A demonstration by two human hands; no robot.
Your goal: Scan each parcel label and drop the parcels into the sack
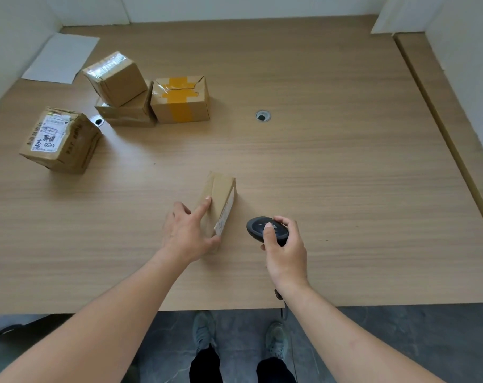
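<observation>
A small cardboard parcel point(220, 197) stands tilted near the front middle of the wooden table point(331, 167), its white label facing right. My left hand point(186, 230) grips it from the left, forefinger along its top and thumb at its near corner. My right hand point(285, 250) holds a dark handheld scanner point(266, 227) just right of the label, with its head towards the parcel. Other parcels lie at the far left: a labelled box point(60, 140), a box with yellow tape point(181, 99), and a taped box point(116, 78) stacked on a flatter one point(129, 113). No sack is in view.
A white sheet of paper point(62, 58) lies at the table's far left corner. Two round cable holes, one point(263, 116) mid-table and one point(98, 121) by the boxes, sit in the top. White walls border the table. My feet point(240, 335) stand on grey floor below the front edge.
</observation>
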